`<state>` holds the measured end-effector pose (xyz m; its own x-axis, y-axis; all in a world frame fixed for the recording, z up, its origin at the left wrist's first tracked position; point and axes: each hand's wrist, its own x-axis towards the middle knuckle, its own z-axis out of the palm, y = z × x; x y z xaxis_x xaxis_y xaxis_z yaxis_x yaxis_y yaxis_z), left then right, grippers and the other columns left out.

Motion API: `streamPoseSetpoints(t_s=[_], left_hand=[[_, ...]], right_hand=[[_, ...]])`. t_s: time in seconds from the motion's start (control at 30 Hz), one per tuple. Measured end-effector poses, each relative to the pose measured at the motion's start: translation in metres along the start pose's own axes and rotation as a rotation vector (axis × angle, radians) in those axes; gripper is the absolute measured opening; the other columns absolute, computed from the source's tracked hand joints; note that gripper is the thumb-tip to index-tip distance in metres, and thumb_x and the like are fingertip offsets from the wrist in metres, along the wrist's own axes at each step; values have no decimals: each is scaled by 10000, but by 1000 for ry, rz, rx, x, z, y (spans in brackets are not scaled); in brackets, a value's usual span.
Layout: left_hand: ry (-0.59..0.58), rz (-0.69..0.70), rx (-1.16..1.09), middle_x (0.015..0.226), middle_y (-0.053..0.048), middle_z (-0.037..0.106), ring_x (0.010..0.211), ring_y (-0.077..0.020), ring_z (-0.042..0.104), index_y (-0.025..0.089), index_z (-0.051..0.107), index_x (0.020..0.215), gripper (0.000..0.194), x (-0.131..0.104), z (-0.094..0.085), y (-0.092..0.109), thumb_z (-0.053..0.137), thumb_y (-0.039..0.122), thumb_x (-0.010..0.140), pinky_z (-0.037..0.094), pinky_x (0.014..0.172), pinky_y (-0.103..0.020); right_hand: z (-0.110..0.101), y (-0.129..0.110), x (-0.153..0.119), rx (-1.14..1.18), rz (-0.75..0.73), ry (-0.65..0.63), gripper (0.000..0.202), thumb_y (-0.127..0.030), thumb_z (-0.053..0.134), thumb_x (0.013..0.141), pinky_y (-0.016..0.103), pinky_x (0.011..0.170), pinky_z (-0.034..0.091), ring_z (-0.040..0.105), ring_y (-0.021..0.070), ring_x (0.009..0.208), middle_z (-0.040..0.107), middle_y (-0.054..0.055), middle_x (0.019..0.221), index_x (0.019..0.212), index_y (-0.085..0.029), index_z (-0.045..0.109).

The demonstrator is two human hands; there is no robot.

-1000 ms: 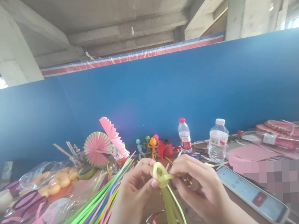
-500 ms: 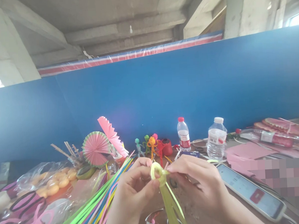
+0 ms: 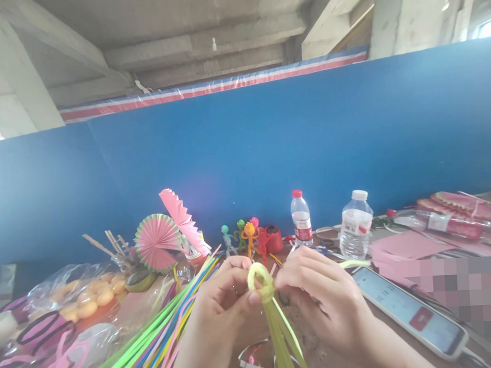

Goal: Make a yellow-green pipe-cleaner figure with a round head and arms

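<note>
Yellow strips [image 3: 280,330] hang down from a small pale-yellow loop [image 3: 258,274] held up at the centre. My left hand [image 3: 225,306] pinches the loop's left side between thumb and fingers. On the other side, my right hand [image 3: 321,295] has its fingers drawn together at the loop's right edge, by the knot; the fingertips are partly hidden. Behind the hands stand small colourful figures [image 3: 250,236], among them an orange, a green and a red one. A bundle of green, blue, yellow and pink stems [image 3: 154,334] lies left of my left hand.
Two water bottles [image 3: 301,219] stand behind my right hand. A phone [image 3: 411,312] lies to its right, near pink paper [image 3: 409,245]. At the left are pink folded fans [image 3: 158,241] and bagged orange balls [image 3: 93,296]. A blue partition [image 3: 247,151] rises behind the table.
My right hand's fingers have curled and shifted slightly at the loop's right side. The loop's opening shows more clearly. My left hand stays nearly in place.
</note>
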<state>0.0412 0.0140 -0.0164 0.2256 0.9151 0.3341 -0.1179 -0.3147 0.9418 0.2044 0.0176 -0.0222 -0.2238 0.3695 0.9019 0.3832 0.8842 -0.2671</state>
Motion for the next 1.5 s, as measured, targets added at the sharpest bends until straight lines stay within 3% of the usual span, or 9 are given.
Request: streamPoseSetpoints(t_s=[0.2, 0.53, 0.73, 1.0, 1.23, 1.5], left_hand=[[5, 10, 6, 892, -63, 565, 826, -202, 518, 183, 682, 704, 62, 0, 0, 1, 651, 237, 714, 413, 752, -317], [-60, 4, 22, 905, -39, 534, 843, -182, 506, 194, 657, 739, 51, 2, -4, -1, 609, 203, 753, 391, 768, -300], [-49, -32, 54, 882, -67, 589, 824, -200, 530, 173, 684, 700, 48, 3, -3, 11, 659, 214, 708, 412, 757, -319], [-40, -5, 3, 846, -65, 588, 795, -203, 531, 202, 722, 720, 61, 3, -3, 5, 690, 219, 672, 428, 712, -315], [-98, -70, 60, 864, -60, 527, 791, -186, 498, 187, 712, 671, 41, 5, -8, 9, 678, 201, 688, 418, 726, -310], [-113, -70, 91, 921, -20, 464, 840, -171, 496, 199, 666, 671, 44, 1, -11, 0, 656, 196, 714, 400, 747, -282]], right_hand=[[2, -1, -3, 55, 41, 0, 186, -28, 451, 785, 280, 546, 411, 474, 134, 600, 591, 31, 669, 769, -167, 573], [2, -3, -3, -84, 8, 14, 206, -29, 448, 773, 272, 537, 411, 477, 133, 585, 621, 33, 697, 782, -178, 590], [3, -1, -4, 19, 52, -9, 198, -29, 430, 787, 275, 558, 421, 477, 133, 619, 601, 28, 706, 771, -179, 559], [5, 1, -4, 89, 101, -33, 187, -55, 420, 823, 286, 558, 401, 453, 135, 629, 574, 26, 691, 760, -180, 544], [6, 0, -2, 85, 47, 1, 151, -72, 489, 812, 282, 564, 416, 466, 135, 630, 564, 35, 677, 728, -165, 572], [5, -1, -4, 166, 138, -30, 190, -55, 468, 826, 220, 569, 425, 510, 110, 650, 566, 38, 703, 707, -152, 580]])
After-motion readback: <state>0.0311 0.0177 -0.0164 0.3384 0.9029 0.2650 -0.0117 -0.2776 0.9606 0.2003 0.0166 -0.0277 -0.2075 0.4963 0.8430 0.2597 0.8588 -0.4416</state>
